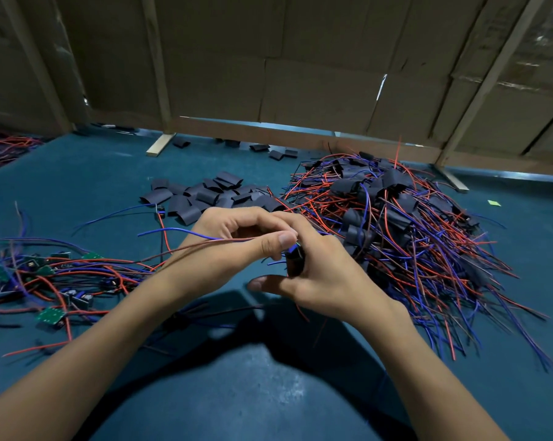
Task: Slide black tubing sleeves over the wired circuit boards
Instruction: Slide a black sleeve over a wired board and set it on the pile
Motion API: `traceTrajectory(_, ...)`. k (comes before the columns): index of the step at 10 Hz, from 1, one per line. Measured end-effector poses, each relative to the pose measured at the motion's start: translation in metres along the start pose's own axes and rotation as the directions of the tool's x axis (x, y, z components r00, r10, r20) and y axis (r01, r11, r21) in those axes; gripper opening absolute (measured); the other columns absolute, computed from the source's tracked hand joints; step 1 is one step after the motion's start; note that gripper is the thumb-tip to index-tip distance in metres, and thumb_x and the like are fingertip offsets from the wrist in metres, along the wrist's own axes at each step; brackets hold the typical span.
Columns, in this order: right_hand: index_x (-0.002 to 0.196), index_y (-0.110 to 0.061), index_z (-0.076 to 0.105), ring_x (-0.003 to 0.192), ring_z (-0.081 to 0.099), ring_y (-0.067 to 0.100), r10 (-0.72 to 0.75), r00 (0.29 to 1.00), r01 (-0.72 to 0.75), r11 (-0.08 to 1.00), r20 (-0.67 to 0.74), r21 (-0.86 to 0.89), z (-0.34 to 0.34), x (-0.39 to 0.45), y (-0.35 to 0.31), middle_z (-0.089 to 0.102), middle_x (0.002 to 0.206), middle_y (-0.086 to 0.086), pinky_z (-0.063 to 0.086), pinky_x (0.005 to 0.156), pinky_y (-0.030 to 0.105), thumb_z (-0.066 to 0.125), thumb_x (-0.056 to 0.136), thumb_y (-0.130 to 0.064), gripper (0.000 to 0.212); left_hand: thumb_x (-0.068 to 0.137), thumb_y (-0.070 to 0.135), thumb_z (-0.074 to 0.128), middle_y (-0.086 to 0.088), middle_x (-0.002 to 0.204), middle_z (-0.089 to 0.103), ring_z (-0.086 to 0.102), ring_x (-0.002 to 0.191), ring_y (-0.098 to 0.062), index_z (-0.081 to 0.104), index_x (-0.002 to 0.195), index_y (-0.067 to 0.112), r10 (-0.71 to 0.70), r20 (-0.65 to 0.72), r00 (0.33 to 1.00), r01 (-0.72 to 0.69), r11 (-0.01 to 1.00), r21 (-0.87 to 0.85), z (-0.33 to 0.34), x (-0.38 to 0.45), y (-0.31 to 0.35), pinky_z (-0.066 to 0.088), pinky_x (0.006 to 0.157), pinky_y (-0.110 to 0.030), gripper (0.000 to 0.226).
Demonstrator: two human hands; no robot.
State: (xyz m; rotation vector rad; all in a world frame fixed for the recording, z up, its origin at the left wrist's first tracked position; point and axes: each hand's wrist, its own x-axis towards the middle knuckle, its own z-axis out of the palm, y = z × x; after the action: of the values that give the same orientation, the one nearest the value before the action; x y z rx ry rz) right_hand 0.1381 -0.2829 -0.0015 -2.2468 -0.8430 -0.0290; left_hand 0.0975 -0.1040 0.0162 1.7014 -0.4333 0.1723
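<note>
While our hands meet at the centre of the frame, the right hand (326, 275) curls its fingers round a black sleeve (294, 261) and the left hand (233, 246) pinches the red and blue wires (186, 246) entering it. We cannot see the board inside. At centre right lies a heap of sleeved boards (405, 227); loose sleeves (205, 194) sit above centre, bare green boards (50, 315) at lower left, all on the blue counter (507, 329).
</note>
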Motion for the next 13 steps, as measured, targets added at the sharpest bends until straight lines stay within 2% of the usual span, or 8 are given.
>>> traceTrajectory(3,0.143,-0.024,0.055,0.127,0.057,0.013,0.091,0.996,-0.087,0.986,-0.021,0.142,0.002,0.002,-0.002,0.064,0.134,-0.007,0.046,0.106,0.041,0.084,0.066,-0.063,0.091,0.080,0.024,0.075,-0.007,0.077,0.074,0.068,0.072,-0.007,0.078,0.088,0.015,-0.002,-0.026,1.000,0.003,1.000,0.019,0.003,0.000,-0.001,0.052,0.070,-0.016,0.013)
traceTrajectory(6,0.148,-0.027,0.050,0.136,0.048,0.002,0.105,0.993,-0.099,0.989,-0.048,0.114,0.004,0.002,-0.003,0.056,0.146,-0.012,0.042,0.113,0.035,0.064,0.045,-0.095,0.125,0.081,0.024,0.076,0.003,0.071,0.072,0.064,0.065,-0.003,0.077,0.085,0.014,0.003,-0.034,0.999,-0.001,0.997,0.073,0.002,0.000,-0.001,0.049,0.064,-0.013,0.012)
traceTrajectory(7,0.146,-0.025,0.052,0.134,0.051,0.005,0.085,0.996,-0.080,0.984,-0.025,0.158,0.006,0.003,-0.001,0.059,0.143,-0.011,0.043,0.111,0.038,0.069,0.052,-0.090,0.116,0.083,0.021,0.074,0.004,0.072,0.073,0.065,0.065,-0.003,0.076,0.087,0.012,0.000,-0.029,1.000,0.001,0.999,0.049,0.003,0.001,-0.001,0.048,0.063,-0.013,0.009)
traceTrajectory(9,0.155,-0.024,0.038,0.142,0.036,-0.004,0.099,0.995,-0.095,0.981,-0.016,0.169,0.006,0.004,0.001,0.042,0.155,-0.017,0.035,0.119,0.033,0.060,0.041,-0.099,0.138,0.083,0.024,0.075,0.003,0.072,0.073,0.066,0.067,-0.006,0.077,0.088,0.013,-0.003,-0.044,0.999,0.006,0.996,0.086,0.003,0.000,-0.001,0.050,0.066,-0.015,0.012)
traceTrajectory(10,0.157,-0.020,0.031,0.133,0.038,-0.015,0.069,0.997,-0.064,0.979,-0.017,0.194,0.007,0.004,0.000,0.044,0.144,-0.035,0.035,0.115,0.023,0.056,0.043,-0.101,0.142,0.083,0.027,0.075,0.002,0.071,0.072,0.065,0.065,-0.006,0.077,0.089,0.013,-0.014,-0.068,0.998,0.021,0.994,0.105,0.006,-0.001,-0.001,0.050,0.065,-0.017,0.016)
traceTrajectory(11,0.157,-0.018,0.030,0.132,0.046,-0.004,0.095,0.995,-0.085,0.960,-0.025,0.265,0.006,0.005,-0.001,0.050,0.149,-0.011,0.041,0.111,0.027,0.057,0.041,-0.101,0.145,0.084,0.018,0.074,0.005,0.074,0.074,0.066,0.068,-0.002,0.076,0.094,0.009,-0.053,-0.037,0.998,0.055,0.996,0.069,0.005,-0.001,0.000,0.050,0.066,-0.014,0.014)
traceTrajectory(12,0.157,-0.018,0.030,0.110,0.057,-0.012,0.115,0.993,-0.098,0.926,-0.023,0.364,0.002,0.003,-0.006,0.061,0.135,-0.014,0.048,0.095,0.017,0.061,0.039,-0.099,0.146,0.087,0.013,0.073,0.003,0.094,0.078,0.070,0.088,-0.004,0.076,0.106,0.012,-0.096,0.024,0.995,0.092,0.990,0.109,-0.001,-0.001,0.005,0.052,0.078,-0.015,0.019)
traceTrajectory(13,0.158,-0.018,0.028,0.056,0.050,-0.022,0.127,0.992,-0.109,0.867,-0.005,0.486,0.001,0.001,-0.013,0.062,0.094,-0.020,0.039,0.054,0.000,0.067,0.043,-0.093,0.143,0.089,0.011,0.071,-0.002,0.104,0.077,0.069,0.098,-0.010,0.075,0.111,0.011,-0.114,0.050,0.992,0.106,0.984,0.140,-0.001,-0.002,0.010,0.053,0.086,-0.019,0.022)
